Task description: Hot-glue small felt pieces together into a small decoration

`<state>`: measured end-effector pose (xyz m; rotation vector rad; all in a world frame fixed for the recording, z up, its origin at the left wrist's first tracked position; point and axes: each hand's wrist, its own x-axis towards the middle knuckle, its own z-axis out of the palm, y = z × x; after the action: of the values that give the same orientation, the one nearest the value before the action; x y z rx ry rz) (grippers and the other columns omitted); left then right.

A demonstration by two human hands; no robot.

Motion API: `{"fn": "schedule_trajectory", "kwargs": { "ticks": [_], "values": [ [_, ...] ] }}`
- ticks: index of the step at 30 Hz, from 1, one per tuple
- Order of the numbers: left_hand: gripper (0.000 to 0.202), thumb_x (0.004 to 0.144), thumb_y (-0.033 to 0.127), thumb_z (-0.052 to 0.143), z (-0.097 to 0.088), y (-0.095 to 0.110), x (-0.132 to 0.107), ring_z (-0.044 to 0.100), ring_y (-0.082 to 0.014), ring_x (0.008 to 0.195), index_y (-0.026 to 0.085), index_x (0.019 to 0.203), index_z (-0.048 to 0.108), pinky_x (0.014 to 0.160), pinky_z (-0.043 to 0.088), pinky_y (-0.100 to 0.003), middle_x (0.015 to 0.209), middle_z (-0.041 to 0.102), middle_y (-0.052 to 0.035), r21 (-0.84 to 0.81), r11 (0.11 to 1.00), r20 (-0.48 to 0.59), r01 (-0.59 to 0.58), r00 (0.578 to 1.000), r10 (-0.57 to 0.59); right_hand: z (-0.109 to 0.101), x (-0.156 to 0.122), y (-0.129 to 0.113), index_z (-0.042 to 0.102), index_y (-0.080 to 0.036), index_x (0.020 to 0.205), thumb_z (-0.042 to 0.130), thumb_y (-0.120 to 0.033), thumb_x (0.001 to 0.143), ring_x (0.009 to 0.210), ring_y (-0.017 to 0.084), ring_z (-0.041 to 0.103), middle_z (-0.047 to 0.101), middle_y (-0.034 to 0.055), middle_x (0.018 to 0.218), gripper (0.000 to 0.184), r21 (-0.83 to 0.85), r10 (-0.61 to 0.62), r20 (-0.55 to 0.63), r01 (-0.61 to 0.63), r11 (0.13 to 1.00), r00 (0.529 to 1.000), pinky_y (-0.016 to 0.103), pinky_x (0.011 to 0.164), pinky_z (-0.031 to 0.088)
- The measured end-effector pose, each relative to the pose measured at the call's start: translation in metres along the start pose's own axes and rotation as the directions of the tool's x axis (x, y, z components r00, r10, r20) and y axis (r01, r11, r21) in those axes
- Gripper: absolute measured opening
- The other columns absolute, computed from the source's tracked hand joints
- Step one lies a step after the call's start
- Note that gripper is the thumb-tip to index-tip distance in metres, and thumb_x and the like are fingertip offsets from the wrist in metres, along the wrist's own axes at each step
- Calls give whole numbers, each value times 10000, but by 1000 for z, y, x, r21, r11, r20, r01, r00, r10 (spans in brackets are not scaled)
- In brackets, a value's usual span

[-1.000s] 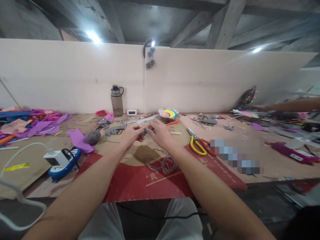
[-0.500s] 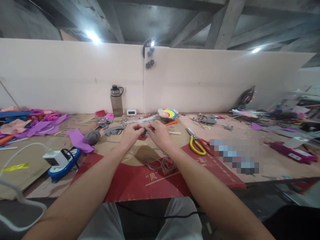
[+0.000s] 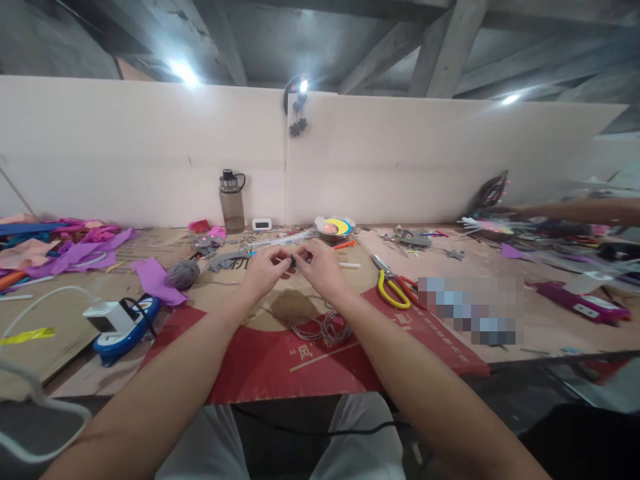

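My left hand [image 3: 266, 272] and my right hand [image 3: 320, 268] meet above the middle of the table, fingertips nearly touching. Between them is a small dark piece [image 3: 293, 262], mostly covered by the fingers, so its kind is unclear. Both hands are closed in a pinch on it. Below my right wrist lies a loose coil of thin grey cord [image 3: 334, 328], partly on a red printed sheet [image 3: 300, 373]. Scissors with yellow and red handles [image 3: 393, 287] rest to the right of my right hand.
At the left are a blue power strip [image 3: 125, 337], grey yarn [image 3: 183, 274] and purple fabric [image 3: 155, 280]. A bottle [image 3: 232, 207] and small white clock [image 3: 261, 225] stand at the back. A purple glue gun [image 3: 580, 303] lies right; another person's arm [image 3: 575, 212] reaches in behind it.
Another person's arm has come into view at the far right. My hands stay together in nearly the same place, with small finger shifts around the dark piece.
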<state>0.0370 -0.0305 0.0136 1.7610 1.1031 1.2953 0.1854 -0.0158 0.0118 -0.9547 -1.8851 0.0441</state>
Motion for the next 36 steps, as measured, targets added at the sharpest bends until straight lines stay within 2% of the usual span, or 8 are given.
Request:
{"fn": "schedule_trajectory", "kwargs": {
  "ticks": [3,5,9,12,15,20,26,36],
  "values": [
    [139,695,265,581,-3,1,3,572,-120,614,159,740,658,561,455,-225,677,629,-13,121,991,-16,-63,998,65,0,0,1,585,-174,684,570,-174,763,678,136,495,559,18,688,81,-12,-2,-9,1,1000,1000,252,637,366],
    [147,707,272,573,-5,1,4,530,-100,556,157,695,664,536,417,-209,606,609,-1,149,986,-34,-71,996,77,0,0,2,585,-174,688,555,-161,767,687,137,491,553,21,702,85,-26,-22,-7,22,999,1000,251,640,366],
    [182,718,311,570,-4,-2,3,456,-86,404,143,671,622,424,368,-210,468,540,13,21,1000,-15,18,1000,-18,1,-2,3,579,-178,703,520,-136,776,703,141,485,539,27,739,103,-40,-80,33,81,996,996,253,642,367],
    [165,695,300,598,-2,-8,4,526,-115,423,138,722,602,430,420,-225,493,580,-11,-61,996,7,72,997,-72,2,-3,2,581,-180,712,508,-138,790,710,142,482,533,31,757,115,-49,-100,68,103,993,993,256,645,367],
    [143,661,261,618,-1,-12,6,575,-139,453,142,730,579,437,450,-232,508,595,-17,-80,991,-27,108,994,-110,2,-4,1,588,-181,717,514,-155,800,727,143,485,539,35,769,115,-31,-102,83,104,994,991,259,662,370],
    [118,638,224,621,-1,-12,7,600,-132,477,141,691,555,452,471,-224,551,601,-6,-150,983,-95,109,988,-124,2,-3,1,587,-175,808,512,-179,796,708,147,495,561,30,749,76,69,-27,36,24,997,999,267,664,375],
    [168,630,244,654,-1,-8,6,618,-138,517,138,686,536,539,528,-277,588,613,-9,-279,951,-105,132,980,-167,2,-3,-2,558,-176,714,538,-177,752,672,134,486,558,10,693,43,95,32,2,-32,995,999,255,634,356],
    [168,607,202,666,5,-7,6,603,-115,576,138,688,534,669,550,-342,634,600,11,-407,910,-117,81,983,-139,12,-5,-3,578,-171,683,564,-281,729,604,112,491,578,-5,649,120,253,258,1,-249,935,966,236,590,364]
  ]
}}
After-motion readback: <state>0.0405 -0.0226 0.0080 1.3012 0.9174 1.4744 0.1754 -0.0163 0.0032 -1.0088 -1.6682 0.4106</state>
